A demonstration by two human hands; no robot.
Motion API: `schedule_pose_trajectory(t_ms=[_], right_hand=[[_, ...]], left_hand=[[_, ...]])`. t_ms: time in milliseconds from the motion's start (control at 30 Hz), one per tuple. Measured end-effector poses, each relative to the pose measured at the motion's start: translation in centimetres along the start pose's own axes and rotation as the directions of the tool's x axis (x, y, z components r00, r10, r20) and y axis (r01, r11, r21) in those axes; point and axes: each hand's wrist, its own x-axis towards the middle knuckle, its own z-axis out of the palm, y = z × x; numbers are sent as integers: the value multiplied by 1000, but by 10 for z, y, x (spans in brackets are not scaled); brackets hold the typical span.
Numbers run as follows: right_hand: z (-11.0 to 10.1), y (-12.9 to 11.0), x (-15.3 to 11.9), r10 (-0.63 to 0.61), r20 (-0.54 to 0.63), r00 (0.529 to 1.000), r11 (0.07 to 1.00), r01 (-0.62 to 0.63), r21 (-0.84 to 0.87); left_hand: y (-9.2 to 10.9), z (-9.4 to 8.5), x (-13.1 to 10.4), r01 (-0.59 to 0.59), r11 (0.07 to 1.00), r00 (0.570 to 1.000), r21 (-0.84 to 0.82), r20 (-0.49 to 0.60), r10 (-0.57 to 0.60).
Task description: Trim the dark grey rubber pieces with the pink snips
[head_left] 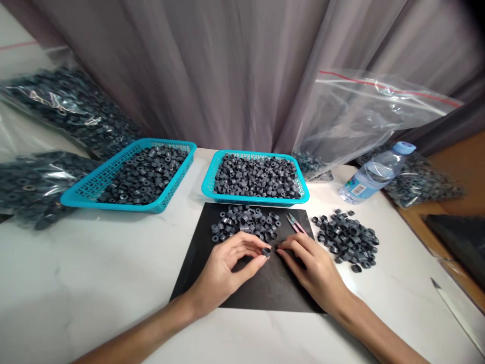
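Observation:
My left hand (227, 265) is closed in a pinch, thumb and forefinger around a small dark grey plastic cap (266, 252) whose rounded rim shows. Just to its right, my right hand (314, 265) pinches with its fingertips together; a tiny dark bit shows at the tips, too small to name. Both hands are over a black mat (261, 293). Beyond them on the mat lies a pile of small grey ring-shaped parts (246, 222). Pink-handled thread snips (295, 224) rest beside this pile, near my right hand. A second heap of grey caps (348, 237) sits on the white table to the right.
Two blue plastic baskets (159, 206) (255, 201) of grey parts stand behind the mat. Clear bags of parts (68, 106) are at left; another plastic bag (352, 116) is at right, behind a water bottle (373, 174). A pointed blade (454, 311) lies near the table's right edge.

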Motion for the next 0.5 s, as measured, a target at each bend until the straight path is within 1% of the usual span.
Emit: schedule_pose_trajectory(t_ms=[67, 133, 200, 267, 333, 400, 500], right_hand=[[-1, -5, 3, 57, -42, 998, 992, -52, 112], [-2, -14, 6, 174, -58, 983, 941, -149, 303], [-2, -24, 7, 294, -48, 955, 834, -231, 501], [0, -34, 6, 370, -47, 928, 724, -256, 640], [3, -40, 5, 410, -41, 911, 645, -257, 720], [6, -43, 4, 433, -12, 901, 588, -272, 762], [7, -42, 5, 456, 4, 890, 546, -283, 788]], left_hand=[[0, -1, 0, 11, 1000, 1000, -10, 7, -11], [1, -1, -1, 19, 999, 1000, -26, 12, -19], [2, -1, -2, 25, 999, 999, -47, 23, -24], [4, -1, -3, 33, 997, 999, -71, 32, -31], [5, 0, -3, 38, 995, 999, -91, 35, -35], [5, 1, -2, 37, 994, 999, -102, 38, -33], [3, 1, -1, 18, 995, 999, -99, 37, -15]])
